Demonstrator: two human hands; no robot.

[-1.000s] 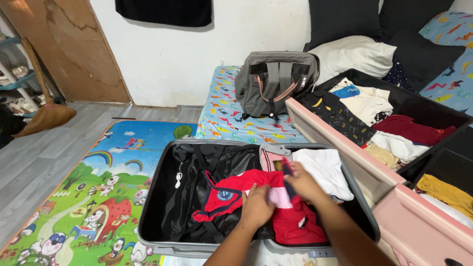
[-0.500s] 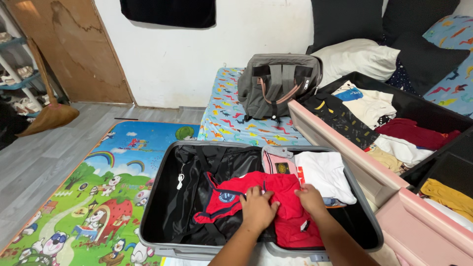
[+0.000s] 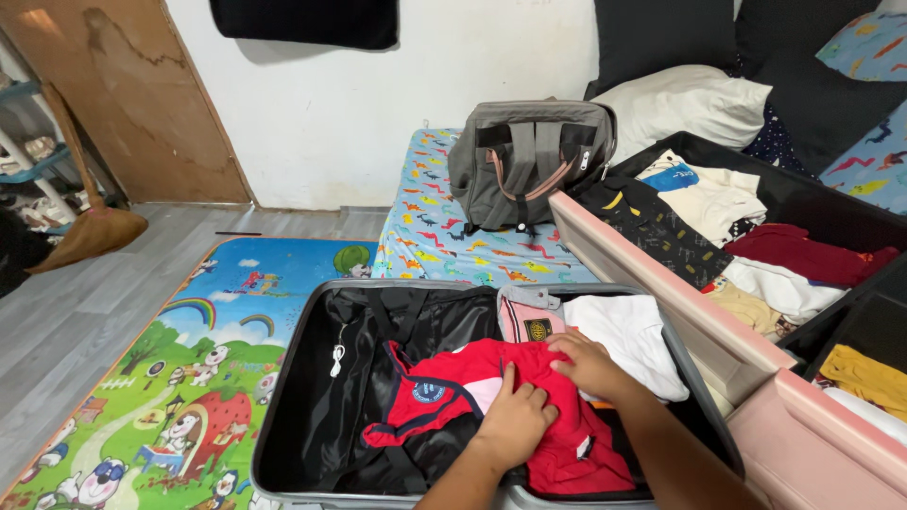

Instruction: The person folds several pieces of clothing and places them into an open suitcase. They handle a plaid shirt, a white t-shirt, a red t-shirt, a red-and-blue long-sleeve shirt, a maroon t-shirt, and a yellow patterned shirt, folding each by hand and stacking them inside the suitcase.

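We see no packages, signs or screens here, only small labels sewn on cloth. A round blue-and-white badge point(image 3: 430, 391) sits on the chest of the red jersey in the open suitcase. A small dark rectangular patch with a yellow mark point(image 3: 539, 330) lies on the folded pink garment just behind it. A tiny white tag point(image 3: 578, 451) shows on the red cloth near us.

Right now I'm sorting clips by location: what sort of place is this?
Most likely a bedroom at home. A low mattress with pillows lies by the wall, a child's play mat covers the floor, and both hands, left hand and right hand, press a red shirt in an open suitcase.
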